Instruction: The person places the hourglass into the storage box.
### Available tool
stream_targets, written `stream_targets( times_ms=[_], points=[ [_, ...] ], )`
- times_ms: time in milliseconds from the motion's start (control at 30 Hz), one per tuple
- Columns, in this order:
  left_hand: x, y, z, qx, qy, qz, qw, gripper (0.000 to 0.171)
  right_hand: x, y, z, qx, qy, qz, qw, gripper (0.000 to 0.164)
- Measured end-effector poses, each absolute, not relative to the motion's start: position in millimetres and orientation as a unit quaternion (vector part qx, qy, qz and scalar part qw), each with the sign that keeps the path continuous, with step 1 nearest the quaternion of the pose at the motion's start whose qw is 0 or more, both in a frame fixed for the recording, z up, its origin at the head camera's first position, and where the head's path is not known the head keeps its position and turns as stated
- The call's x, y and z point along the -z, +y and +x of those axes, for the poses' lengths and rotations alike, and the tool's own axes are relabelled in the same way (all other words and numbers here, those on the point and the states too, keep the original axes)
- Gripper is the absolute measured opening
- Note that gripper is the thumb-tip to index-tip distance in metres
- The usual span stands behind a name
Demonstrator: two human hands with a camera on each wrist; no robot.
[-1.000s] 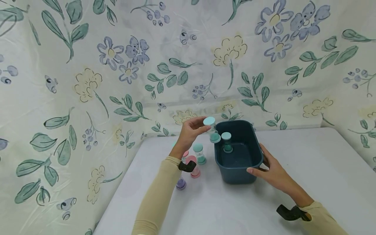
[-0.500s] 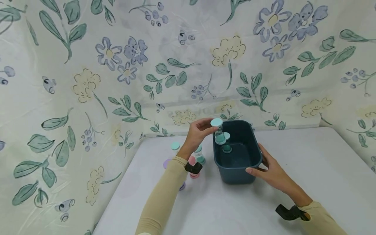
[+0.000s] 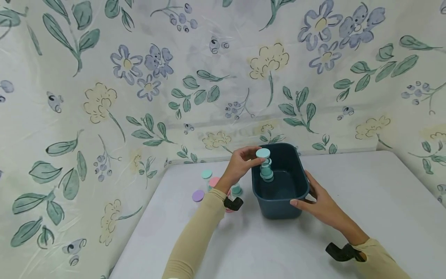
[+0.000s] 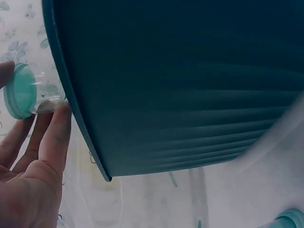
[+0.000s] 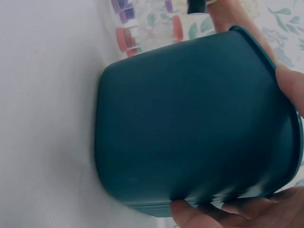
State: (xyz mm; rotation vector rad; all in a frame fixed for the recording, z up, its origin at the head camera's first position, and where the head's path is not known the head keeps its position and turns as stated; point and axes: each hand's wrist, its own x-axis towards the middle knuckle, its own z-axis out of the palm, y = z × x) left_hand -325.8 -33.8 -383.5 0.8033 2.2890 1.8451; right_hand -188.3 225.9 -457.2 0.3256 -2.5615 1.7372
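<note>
My left hand (image 3: 240, 166) pinches a sand timer (image 3: 263, 153) with mint-green caps, upright over the left side of a dark teal plastic bin (image 3: 281, 209). In the left wrist view, thumb and fingers hold the clear-walled sand timer (image 4: 23, 92) just past the bin's rim. Another mint sand timer standing inside the bin is mostly hidden behind the held one. My right hand (image 3: 320, 203) grips the bin's near right corner, thumb on the rim. From the right wrist view, its fingers (image 5: 190, 216) lie against the ribbed side of the bin (image 5: 190, 118).
Left of the bin, several sand timers stand on the white table (image 3: 265, 248): a purple-capped one (image 3: 198, 195), mint ones (image 3: 207, 174) and pink ones (image 3: 213, 181), partly behind my left forearm. A floral sheet (image 3: 209, 97) hangs behind the table.
My left hand has carried the mint sand timer rightward from beside the bin's left rim and lowered it into the bin's opening. The right hand keeps its grip on the bin.
</note>
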Motion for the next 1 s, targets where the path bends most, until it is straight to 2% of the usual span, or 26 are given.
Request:
stream_targets(
  times_ms=[367, 667, 1000],
  points=[
    [389.7, -31.6, -327.5, -0.553, 0.788, 0.258, 0.083, 0.038, 457.1, 226.0, -189.3, -0.555, -0.827, 0.091, 0.011, 0.108],
    [388.2, -29.0, -328.9, -0.519, 0.807, 0.266, 0.092, 0.040, 456.1, 226.5, -189.4, -0.558, -0.824, 0.097, 0.011, 0.107],
    [386.5, -22.4, -329.2, -0.445, 0.841, 0.295, 0.088, 0.051, 457.7, 226.3, -189.5, -0.558, -0.824, 0.099, 0.010, 0.107]
  ],
)
